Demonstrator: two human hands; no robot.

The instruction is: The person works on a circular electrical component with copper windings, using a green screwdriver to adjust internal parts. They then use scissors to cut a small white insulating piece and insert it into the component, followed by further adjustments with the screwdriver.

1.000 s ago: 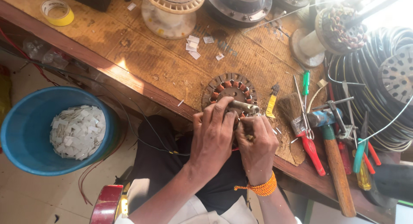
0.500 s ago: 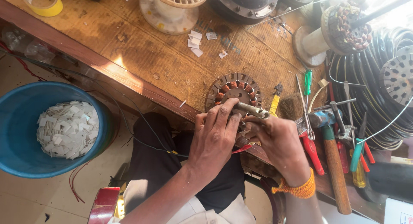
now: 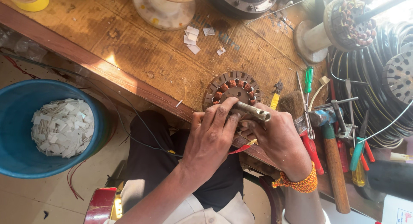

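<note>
While one stator (image 3: 232, 90) lies beneath, both hands (image 3: 245, 131) clamp one metal tube (image 3: 254, 112).

Bright daylight, strongest from upper right; corner there blown out to white glare over wire coils (image 3: 370, 78). Sun patch glints on counter (image 3: 142, 65) edge near middle left. Soft shadow under left hand (image 3: 213, 133) and right hand (image 3: 275, 136). Floor below counter dimmer. Focus mostly sharp; blue tub (image 3: 92, 121) perhaps slightly soft. Wide-angle bending at frame edges.
</note>
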